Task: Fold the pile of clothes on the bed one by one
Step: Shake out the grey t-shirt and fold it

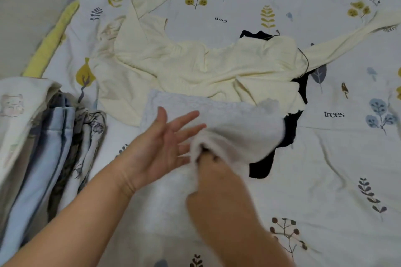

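Observation:
A pale grey-white garment (217, 115) lies in front of me on the bed, partly folded. My left hand (165, 138) is flat with straight fingers, resting on its left part. My right hand (208, 171) grips a bunched edge of this garment, its fingers mostly hidden in the cloth and blurred. Behind it a cream long-sleeved top (195, 63) lies spread and crumpled, one sleeve stretching to the far right. A black garment (288, 128) lies under both, showing at the right.
A stack of folded clothes (50, 136) in blue, grey and white stands at the left. The bed sheet (325, 158) is white with a tree print. A yellow strip (54, 37) and a beige surface run along the far left edge.

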The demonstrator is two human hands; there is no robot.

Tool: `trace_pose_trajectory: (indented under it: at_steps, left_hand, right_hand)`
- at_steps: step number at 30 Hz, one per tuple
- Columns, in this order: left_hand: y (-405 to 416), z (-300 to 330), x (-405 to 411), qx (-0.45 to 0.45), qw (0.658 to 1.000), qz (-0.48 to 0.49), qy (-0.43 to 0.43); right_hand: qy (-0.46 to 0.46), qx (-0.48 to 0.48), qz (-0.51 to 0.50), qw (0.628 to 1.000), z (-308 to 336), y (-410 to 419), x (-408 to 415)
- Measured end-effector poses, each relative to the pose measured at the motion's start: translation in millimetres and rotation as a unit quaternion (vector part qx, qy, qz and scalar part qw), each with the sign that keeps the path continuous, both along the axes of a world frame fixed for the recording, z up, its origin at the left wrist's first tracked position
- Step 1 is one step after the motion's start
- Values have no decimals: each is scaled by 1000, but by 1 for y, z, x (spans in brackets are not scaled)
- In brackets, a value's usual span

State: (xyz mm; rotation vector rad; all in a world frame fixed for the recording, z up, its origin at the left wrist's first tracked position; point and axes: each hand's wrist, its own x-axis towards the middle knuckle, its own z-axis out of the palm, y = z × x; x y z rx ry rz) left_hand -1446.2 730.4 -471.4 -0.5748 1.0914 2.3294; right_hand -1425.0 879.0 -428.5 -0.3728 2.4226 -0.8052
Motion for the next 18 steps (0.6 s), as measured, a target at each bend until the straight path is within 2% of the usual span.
trace_pose_trajectory:
  at_steps: [2, 4, 7, 9, 12, 13, 16, 17, 18]
  left_hand:
    - [-20, -7, 8, -12, 997, 61, -46]
    - [-32, -19, 20, -152, 983, 68, -82]
    - [-37, -35, 34, -371, 927, 26, -58]
    - [-36, -42, 37, -485, 873, -40, 26]
    - [-20, -51, 33, -596, 772, -146, 162]
    - [-13, -57, 31, -631, 732, -181, 182]
    - [-2, -73, 26, -738, 602, -252, 170]
    - [-2, -77, 24, -759, 577, -238, 185]
    - [-2, -78, 21, -760, 585, -193, 206]
  right_hand:
    - [9, 40, 61, 997, -22, -30, 17]
    - [-14, 31, 104, 994, -40, -48, 33]
    - [-46, 43, 184, 981, -61, -51, 48]
    - [-10, 64, 191, 979, -68, -41, 52]
    - [100, 77, 116, 985, -72, -21, 52]
    - [117, 82, 85, 986, -73, -13, 51]
    - [128, 113, 16, 985, -79, 9, 46]
    - [120, 123, 8, 985, -80, 15, 43]
    - [111, 126, 0, 986, -83, 21, 42]
